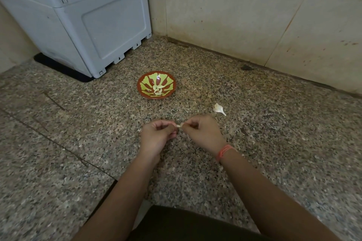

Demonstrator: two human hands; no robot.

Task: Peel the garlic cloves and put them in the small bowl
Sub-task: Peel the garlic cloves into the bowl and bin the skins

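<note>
- We hold the garlic clove (178, 125) between both hands, just above the surface (78, 123) and nearer to us than the small bowl (139, 86).
- The left hand (158, 133) has its fingers (166, 123) curled, pinching one end of the clove. The right hand (203, 131) is curled the same way and pinches the other end; we cannot tell whether it grips skin or flesh.
- We recommend steadying the clove with the left hand and drawing the skin off lengthwise with the right. Keep the pinch light so the clove is not bruised.
- The bowl stands upright beyond the hands and contains a few peeled cloves (158, 90), gathered at its centre.
- One unpeeled garlic piece (219, 108) lies on the surface, right of the bowl and apart from it.
</note>
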